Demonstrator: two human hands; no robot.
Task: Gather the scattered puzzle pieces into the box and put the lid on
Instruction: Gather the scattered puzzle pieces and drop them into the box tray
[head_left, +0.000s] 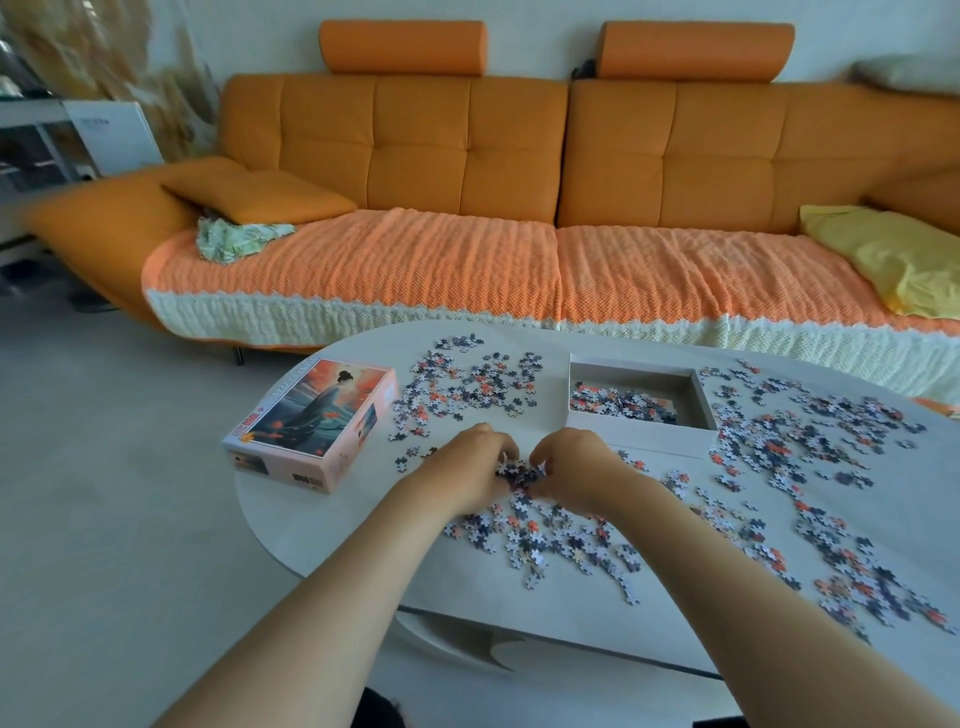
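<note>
- Box base (640, 435): shallow white cardboard tray, square-cornered and open-topped, with a plain grey-brown floor. It stands on the far middle of the table and serves as landmark for the entries below.
- Pieces in the box (623, 402): a low drift of small die-cut card pieces in navy, white and coral, lying along the near inside wall.
- Lid (317, 422): glossy printed cardboard, off the box and well to its left, lying picture side up. The print shows a robed figure on an orange and teal ground. The lettering on its side walls is too blurred to read.
- Loose jigsaw pieces (805, 436): knobbed flat card, matt, in the same colours. They are strewn thickly to the right of the box, in a patch to its left, and in a band in front of it.
- Clump of pieces (519, 474): a small dark heap just in front of the box's left corner.
- Left hand (470, 465): fingers curled inward, cupping the clump's left side.
- Right hand (571, 467): fingers curled likewise, pinching the clump's right side.
- Table (322, 519): smooth white top with rounded ends, under the box.
- Sofa (467, 156): orange, tufted upholstery, behind the box, with a ribbed orange throw (415, 254) edged in cream over its seat.
</note>
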